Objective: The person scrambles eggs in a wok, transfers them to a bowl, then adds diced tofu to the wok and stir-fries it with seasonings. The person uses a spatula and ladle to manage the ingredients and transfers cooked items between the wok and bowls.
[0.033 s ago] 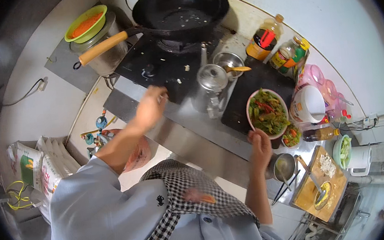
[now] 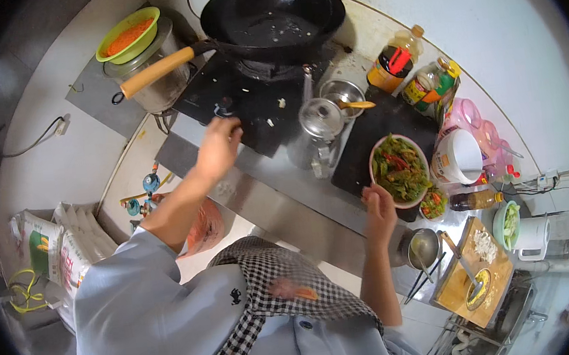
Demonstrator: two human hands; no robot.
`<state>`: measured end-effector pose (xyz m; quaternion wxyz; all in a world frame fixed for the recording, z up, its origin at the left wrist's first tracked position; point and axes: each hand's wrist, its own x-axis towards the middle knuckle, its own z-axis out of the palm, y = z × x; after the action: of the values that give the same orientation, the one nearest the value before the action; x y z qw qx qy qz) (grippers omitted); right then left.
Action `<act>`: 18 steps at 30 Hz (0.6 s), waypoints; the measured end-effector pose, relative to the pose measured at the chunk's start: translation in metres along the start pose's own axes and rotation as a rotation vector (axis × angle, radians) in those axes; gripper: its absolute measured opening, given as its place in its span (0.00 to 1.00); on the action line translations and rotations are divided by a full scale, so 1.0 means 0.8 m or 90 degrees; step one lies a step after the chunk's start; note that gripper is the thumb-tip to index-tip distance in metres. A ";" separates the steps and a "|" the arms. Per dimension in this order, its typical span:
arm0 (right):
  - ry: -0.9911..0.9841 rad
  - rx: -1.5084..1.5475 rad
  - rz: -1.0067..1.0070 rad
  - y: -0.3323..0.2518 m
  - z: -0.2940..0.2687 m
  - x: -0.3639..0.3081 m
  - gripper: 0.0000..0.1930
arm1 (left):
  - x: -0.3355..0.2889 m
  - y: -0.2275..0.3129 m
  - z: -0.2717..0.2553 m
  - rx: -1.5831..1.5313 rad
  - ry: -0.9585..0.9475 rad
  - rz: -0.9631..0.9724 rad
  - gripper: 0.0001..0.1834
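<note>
Head view: I'm working, left hand (image 2: 217,150) by knob (image 2: 223,106), right hand (image 2: 380,211) by bowl (image 2: 407,204), grips unclear, a nudge risking spillage!

The stove (image 2: 258,105) is black, the apron (image 2: 261,286) black-and-white checked.

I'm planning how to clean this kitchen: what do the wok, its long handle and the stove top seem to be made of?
Wok: dark metal, likely iron or steel; it shows glossy highlights. Long handle: probably wood, judging by its tan colour and smooth look. Stove top: black, flat and smooth, perhaps glass, though coated metal could look alike.
</note>
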<state>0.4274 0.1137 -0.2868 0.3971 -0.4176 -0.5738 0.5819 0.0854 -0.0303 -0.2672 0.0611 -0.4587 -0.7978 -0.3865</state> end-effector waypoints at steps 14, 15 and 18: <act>0.070 -0.070 -0.057 0.047 0.176 0.044 0.13 | 0.088 -0.088 -0.020 0.049 -0.142 -0.033 0.19; 0.115 -0.080 -0.034 0.050 0.179 0.043 0.14 | 0.088 -0.088 -0.019 0.058 -0.134 -0.036 0.20; 0.136 0.030 -0.122 0.058 0.189 0.035 0.17 | 0.088 -0.086 -0.016 0.035 -0.148 -0.083 0.21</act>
<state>0.2763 0.0878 -0.3355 0.5193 -0.4109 -0.5519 0.5069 -0.0120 -0.0098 -0.2652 -0.0442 -0.4458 -0.8377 -0.3123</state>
